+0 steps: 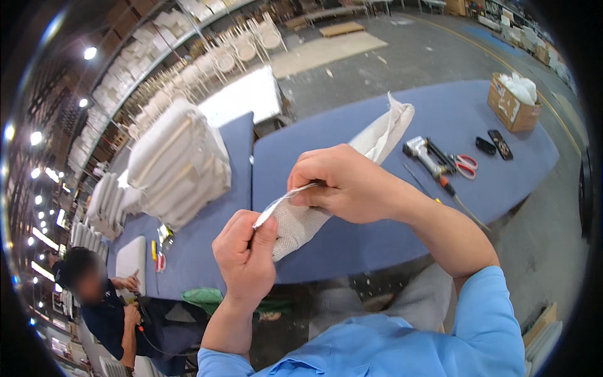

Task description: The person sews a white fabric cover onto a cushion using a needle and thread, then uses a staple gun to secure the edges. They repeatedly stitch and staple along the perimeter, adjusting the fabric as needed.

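Both my hands hold a long piece of off-white woven fabric (pixel 300 227) above the blue-covered table (pixel 352 251). My left hand (pixel 245 254) is closed, with its thumb and fingers pinching the near end of the edge. Further along that same edge, my right hand (pixel 344 182) pinches the cloth with curled fingers. The fabric passes behind my right hand, and its far end (pixel 392 125) stretches out over the table with a corner sticking up. Right of the fabric lie a staple gun (pixel 428 157) with an air hose and red-handled scissors (pixel 465 166).
A cardboard box (pixel 507 113) with white stuffing, a phone (pixel 500 144) and a small black case (pixel 485 146) are at the table's right. Covered cushions (pixel 179 166) are stacked on the left table. A co-worker (pixel 103 308) works at lower left near a pale panel (pixel 130 261).
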The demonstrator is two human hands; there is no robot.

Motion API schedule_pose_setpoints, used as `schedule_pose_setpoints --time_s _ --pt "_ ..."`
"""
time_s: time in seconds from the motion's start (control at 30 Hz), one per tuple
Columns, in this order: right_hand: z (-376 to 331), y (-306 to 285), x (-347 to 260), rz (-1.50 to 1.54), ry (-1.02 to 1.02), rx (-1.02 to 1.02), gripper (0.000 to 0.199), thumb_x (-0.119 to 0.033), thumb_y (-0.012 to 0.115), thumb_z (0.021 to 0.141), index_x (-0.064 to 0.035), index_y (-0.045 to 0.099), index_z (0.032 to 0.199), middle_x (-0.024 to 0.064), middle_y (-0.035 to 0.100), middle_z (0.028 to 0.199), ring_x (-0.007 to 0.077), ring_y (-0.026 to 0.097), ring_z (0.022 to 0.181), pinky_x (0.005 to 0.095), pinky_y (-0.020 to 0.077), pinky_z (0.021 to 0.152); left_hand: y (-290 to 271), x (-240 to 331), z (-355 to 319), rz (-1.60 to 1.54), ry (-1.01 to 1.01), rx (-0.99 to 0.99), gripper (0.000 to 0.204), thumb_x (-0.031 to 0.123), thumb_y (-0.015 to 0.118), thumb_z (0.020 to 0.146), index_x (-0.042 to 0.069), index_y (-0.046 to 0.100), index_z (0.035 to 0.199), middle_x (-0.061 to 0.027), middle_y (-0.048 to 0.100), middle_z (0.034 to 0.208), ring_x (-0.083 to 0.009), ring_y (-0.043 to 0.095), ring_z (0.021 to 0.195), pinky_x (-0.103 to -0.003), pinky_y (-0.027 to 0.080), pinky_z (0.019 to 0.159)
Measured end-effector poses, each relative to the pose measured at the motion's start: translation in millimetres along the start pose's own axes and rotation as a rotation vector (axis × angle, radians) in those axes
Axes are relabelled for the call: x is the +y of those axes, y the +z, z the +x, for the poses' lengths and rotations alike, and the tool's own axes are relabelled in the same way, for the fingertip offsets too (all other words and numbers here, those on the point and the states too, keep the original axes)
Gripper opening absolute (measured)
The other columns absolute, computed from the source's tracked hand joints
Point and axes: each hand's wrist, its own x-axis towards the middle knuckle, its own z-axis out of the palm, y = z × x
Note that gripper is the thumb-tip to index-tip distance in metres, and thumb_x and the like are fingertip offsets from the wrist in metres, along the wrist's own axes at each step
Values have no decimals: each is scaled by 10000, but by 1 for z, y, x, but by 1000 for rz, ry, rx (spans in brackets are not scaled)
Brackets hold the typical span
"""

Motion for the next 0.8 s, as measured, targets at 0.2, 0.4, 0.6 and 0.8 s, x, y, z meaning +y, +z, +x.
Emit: schedule_pose_setpoints --time_s 0.2,0.4,0.6,0.8 --pt "75 -1 13 -393 -406 484 265 -209 794 911 -64 720 1120 102 729 1058 324 693 1007 434 518 912 -23 -37 43 -336 -243 274 277 221 635 1091 3 719 942 82 595 806 -23 448 721 -230 357 643" --pt "93 62 35 -447 -631 186 582 -445 842 834 -135 673 1298 74 686 1226 326 623 1177 519 399 1091 -71 -95 31 -359 -370 353 256 209 591 1111 -15 713 1135 13 687 946 -52 579 841 -242 464 758" --pt "117 82 49 -470 -598 163 582 -528 859 780 -162 703 1205 31 667 1097 284 621 1051 480 416 1001 -44 -88 4 -38 85 347 542 161 697 1032 28 487 1515 -113 604 1390 -164 627 1114 -335 534 877" --pt "127 81 42 -428 -547 97 411 -499 852 779 -168 726 987 6 609 874 242 620 899 417 443 842 -43 -109 7 261 161 379 342 142 727 1001 6 643 1303 -95 697 1129 -183 663 991 -348 542 832"
